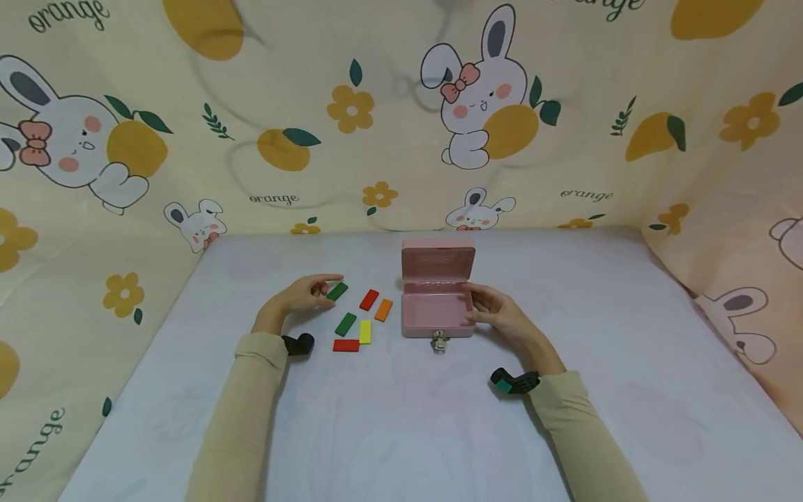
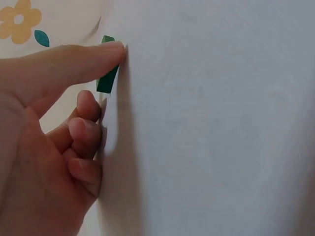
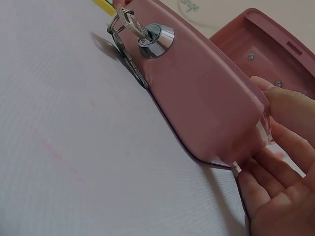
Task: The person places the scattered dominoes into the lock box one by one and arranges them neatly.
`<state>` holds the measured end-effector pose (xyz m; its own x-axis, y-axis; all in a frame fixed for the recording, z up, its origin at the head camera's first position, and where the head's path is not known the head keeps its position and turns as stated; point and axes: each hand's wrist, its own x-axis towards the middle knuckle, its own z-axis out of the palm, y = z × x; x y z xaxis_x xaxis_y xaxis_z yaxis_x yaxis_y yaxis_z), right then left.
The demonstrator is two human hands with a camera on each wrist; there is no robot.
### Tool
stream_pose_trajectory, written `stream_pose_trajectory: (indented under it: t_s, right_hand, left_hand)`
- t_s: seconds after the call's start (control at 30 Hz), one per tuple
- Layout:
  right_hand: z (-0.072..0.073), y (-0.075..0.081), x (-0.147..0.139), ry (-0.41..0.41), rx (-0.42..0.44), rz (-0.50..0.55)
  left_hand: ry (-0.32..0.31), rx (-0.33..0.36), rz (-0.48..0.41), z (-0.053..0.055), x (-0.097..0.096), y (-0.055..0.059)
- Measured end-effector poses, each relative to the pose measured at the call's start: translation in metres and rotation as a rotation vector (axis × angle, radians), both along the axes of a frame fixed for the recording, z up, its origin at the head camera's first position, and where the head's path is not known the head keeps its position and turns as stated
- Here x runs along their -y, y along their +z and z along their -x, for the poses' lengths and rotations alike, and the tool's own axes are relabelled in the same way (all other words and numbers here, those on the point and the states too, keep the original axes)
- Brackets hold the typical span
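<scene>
My left hand is at a green block on the table, its thumb and index finger at the block's two sides. In the left wrist view the thumb overlaps the green block, while the other fingers curl below. An open pink metal box stands in the middle with its lid tipped back. My right hand grips the box's right wall, thumb over the rim and fingers outside. Keys hang from the lock on its front.
Between the left hand and the box lie several flat blocks: a red block, an orange block, another green block, a yellow block and a second red block. A patterned cloth rises behind the white table.
</scene>
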<state>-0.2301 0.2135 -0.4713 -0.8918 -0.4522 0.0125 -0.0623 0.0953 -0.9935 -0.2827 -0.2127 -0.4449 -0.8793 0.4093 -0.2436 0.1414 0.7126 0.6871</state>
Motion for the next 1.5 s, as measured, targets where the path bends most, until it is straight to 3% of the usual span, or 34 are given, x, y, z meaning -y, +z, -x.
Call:
stream_pose_trajectory:
  t_s: [0.27,0.5,0.6,0.9,1.13,1.5]
  right_hand:
    - [0.000,-0.001,0.001,-0.005,0.039,0.022]
    - [0.001,-0.002,0.001,-0.024,0.065,0.012]
    - [0.000,0.000,0.001,-0.023,0.056,-0.005]
    - [-0.001,0.001,0.000,0.000,0.037,-0.007]
    - [0.000,0.000,0.000,-0.012,0.048,-0.008]
    - [0.000,0.001,0.000,0.002,0.032,-0.012]
  left_hand:
    - [-0.001,0.002,0.004,0.000,0.000,-0.002]
    - [0.114,-0.003,-0.005,-0.004,-0.004,-0.004]
    - [0.135,0.001,-0.011,-0.005,-0.005,-0.004]
    - [0.141,0.010,-0.014,-0.008,-0.003,-0.004]
    - [0.135,-0.022,-0.015,-0.011,-0.004,-0.007]
    - [0.180,-0.006,-0.053,-0.016,-0.006,-0.006]
